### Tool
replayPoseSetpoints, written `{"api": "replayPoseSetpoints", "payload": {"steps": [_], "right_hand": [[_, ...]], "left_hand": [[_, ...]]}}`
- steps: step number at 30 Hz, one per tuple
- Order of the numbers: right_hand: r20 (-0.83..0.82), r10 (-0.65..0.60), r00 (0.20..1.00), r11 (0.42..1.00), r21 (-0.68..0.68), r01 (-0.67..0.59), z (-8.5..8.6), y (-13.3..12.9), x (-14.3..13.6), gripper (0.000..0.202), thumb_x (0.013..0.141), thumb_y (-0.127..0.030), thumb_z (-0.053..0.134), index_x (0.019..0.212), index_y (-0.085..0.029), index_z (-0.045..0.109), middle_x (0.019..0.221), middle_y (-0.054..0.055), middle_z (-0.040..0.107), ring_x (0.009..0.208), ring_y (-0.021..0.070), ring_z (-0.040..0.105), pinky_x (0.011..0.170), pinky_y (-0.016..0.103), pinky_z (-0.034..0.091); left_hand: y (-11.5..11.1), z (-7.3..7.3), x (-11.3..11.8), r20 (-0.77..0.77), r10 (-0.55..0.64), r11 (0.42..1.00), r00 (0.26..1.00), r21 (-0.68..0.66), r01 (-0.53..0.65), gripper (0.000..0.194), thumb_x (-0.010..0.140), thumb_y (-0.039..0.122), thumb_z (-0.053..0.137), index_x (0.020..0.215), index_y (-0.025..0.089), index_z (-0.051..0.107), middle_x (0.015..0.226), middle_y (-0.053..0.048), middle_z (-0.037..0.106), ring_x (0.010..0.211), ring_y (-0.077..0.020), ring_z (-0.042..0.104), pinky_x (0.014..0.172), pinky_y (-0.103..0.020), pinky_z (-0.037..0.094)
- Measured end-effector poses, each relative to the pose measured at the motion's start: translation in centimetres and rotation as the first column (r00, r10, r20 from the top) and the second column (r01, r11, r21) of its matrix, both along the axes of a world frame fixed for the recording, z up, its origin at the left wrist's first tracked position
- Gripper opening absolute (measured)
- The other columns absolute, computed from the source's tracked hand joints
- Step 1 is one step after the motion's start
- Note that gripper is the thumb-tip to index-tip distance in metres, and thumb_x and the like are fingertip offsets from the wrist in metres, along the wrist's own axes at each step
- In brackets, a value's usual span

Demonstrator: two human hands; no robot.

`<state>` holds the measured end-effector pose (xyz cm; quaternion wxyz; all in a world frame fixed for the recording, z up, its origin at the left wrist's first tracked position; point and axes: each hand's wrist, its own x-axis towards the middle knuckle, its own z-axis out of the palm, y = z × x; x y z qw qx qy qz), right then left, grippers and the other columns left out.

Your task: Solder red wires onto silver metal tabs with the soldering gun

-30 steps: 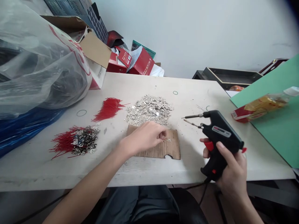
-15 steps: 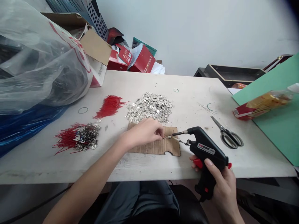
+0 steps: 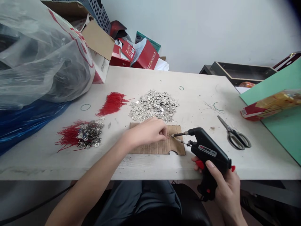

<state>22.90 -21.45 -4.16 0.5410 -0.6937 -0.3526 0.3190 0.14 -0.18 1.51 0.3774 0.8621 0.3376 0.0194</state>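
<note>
My right hand (image 3: 223, 182) is wrapped round the grip of a black soldering gun (image 3: 209, 150) with a red trigger. The gun's tip points left and meets a small metal piece over a brown cardboard piece (image 3: 150, 148). My left hand (image 3: 156, 130) is closed in a pinch beside the tip, above the cardboard; what its fingers hold is too small to make out. Behind it lies a pile of small silver metal pieces (image 3: 156, 105). Red wires (image 3: 111, 103) lie in a bundle to the left. Nearer, red wires with metal ends (image 3: 88, 135) form another pile.
Scissors (image 3: 235, 135) lie right of the gun on the white table (image 3: 145, 169). A plastic bag (image 3: 47, 62) and an open carton (image 3: 97, 39) stand at the left. A red and yellow package (image 3: 268, 105) rests on a green board (image 3: 284, 131) at the right.
The view has shifted slightly, so the table's items sit a little further right and higher. Both hands keep their grips, and the gun's tip stays near my left fingertips.
</note>
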Motion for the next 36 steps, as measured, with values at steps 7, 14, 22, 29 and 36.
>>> {"api": "replayPoseSetpoints", "payload": {"steps": [7,14,22,29,36], "right_hand": [[0.036,0.023,0.999,0.999,0.026,-0.024,-0.3,-0.1,0.1,0.037,0.098,-0.056,0.082,0.100,-0.020,0.090,0.094,0.011,0.085,0.089,0.0316,0.080,0.080,0.039,0.061],[0.021,0.013,1.000,1.000,-0.006,-0.012,0.5,0.0,-0.7,0.038,0.100,-0.057,0.080,0.104,-0.021,0.090,0.101,0.011,0.084,0.090,0.0301,0.078,0.080,0.039,0.059],[0.016,-0.022,1.000,1.000,-0.012,0.022,0.7,0.0,-1.1,0.036,0.099,-0.056,0.080,0.100,-0.021,0.089,0.096,0.010,0.084,0.084,0.0287,0.078,0.086,0.040,0.061],[0.052,0.020,0.998,1.000,-0.002,-0.020,-0.3,-0.1,0.1,0.039,0.098,-0.056,0.082,0.104,-0.019,0.091,0.095,0.012,0.085,0.089,0.0340,0.082,0.090,0.044,0.064],[0.067,0.036,0.997,0.999,0.001,-0.036,-1.1,-0.4,1.0,0.038,0.098,-0.055,0.082,0.103,-0.019,0.091,0.095,0.013,0.085,0.086,0.0335,0.082,0.087,0.043,0.065]], "left_hand": [[0.0,0.2,0.0,-0.004,-0.016,0.999,1.000,-0.037,0.016,0.014,0.099,0.020,0.075,0.086,0.018,0.079,0.089,-0.002,0.080,0.079,-0.0159,0.066,0.071,-0.031,0.045],[0.0,0.4,0.1,-0.021,-0.008,1.000,1.000,-0.027,0.008,0.013,0.098,0.018,0.076,0.085,0.018,0.079,0.091,-0.002,0.080,0.083,-0.0165,0.067,0.073,-0.031,0.046],[0.0,0.2,0.1,-0.004,-0.018,1.000,1.000,-0.025,0.018,0.012,0.096,0.012,0.075,0.086,0.019,0.079,0.097,-0.002,0.082,0.089,-0.0166,0.069,0.076,-0.031,0.048],[-0.1,0.5,0.1,-0.018,-0.012,1.000,1.000,-0.029,0.011,0.014,0.097,0.011,0.074,0.087,0.018,0.079,0.097,-0.002,0.083,0.088,-0.0163,0.070,0.076,-0.030,0.048],[-0.1,0.3,0.0,-0.013,-0.017,1.000,1.000,-0.019,0.017,0.012,0.098,0.014,0.072,0.088,0.018,0.079,0.099,-0.003,0.082,0.090,-0.0178,0.070,0.076,-0.031,0.048]]}}
